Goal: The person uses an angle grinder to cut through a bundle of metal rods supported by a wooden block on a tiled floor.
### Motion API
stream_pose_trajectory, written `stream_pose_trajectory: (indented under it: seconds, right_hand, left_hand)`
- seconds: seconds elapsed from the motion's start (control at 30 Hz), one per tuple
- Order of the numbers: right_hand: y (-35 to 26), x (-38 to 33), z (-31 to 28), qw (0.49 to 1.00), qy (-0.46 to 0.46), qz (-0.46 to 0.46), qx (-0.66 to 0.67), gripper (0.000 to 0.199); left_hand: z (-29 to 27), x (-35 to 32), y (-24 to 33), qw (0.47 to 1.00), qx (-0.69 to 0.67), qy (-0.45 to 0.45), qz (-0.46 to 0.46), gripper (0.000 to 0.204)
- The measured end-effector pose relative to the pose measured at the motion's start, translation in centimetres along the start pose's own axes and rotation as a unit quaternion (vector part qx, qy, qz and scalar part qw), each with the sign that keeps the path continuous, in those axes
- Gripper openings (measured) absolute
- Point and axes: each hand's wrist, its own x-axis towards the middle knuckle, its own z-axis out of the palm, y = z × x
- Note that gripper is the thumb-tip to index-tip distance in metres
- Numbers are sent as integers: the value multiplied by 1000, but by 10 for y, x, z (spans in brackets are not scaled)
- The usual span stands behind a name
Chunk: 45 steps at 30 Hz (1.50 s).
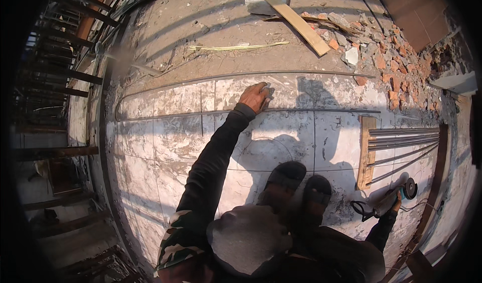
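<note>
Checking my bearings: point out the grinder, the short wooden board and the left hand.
Grinder (387, 204), head view: on its body.
Short wooden board (364, 154), head view: middle of its face.
Left hand (255, 98), head view: on its back.

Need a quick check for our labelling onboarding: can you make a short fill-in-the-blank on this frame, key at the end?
1. The person's ____ hand holds the angle grinder.
2. The long bent rod doubles back at its ____ end, as seen in the picture.
3. Near the grinder, the bundle of metal rods has its ends at a flat board made of ____.

Missing words: right; left; wood.
</note>
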Motion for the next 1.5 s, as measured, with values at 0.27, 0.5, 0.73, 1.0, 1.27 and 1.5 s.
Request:
stream_pose_trajectory:
  seconds: [0.27, 0.5, 0.73, 1.0, 1.27, 1.5]
  right_hand:
    - [-8, -23, 29, 1000, -11, 16, -11, 45]
    - [-11, -32, 43, 998, -33, 44, 27, 45]
    - [-21, -43, 55, 996, 72, -26, 52, 38]
    - [-17, -58, 59, 997, 49, 4, 52, 30]
    - [-11, -46, 50, 994, 95, -6, 44, 32]
    - [-15, -56, 55, 994, 91, 12, 55, 34]
  left_hand:
    - [13, -76, 22, 994, 31, -47, -99, 20]
    - [29, -84, 5, 989, 61, -71, -111, 11]
    - [-3, -113, 37, 999, 21, -24, -17, 15]
    - [5, -81, 104, 993, -83, -76, 19, 13]
    - [40, -33, 188, 996, -79, -27, 30, 13]
    - [26, 47, 201, 994, -102, 28, 42, 16]
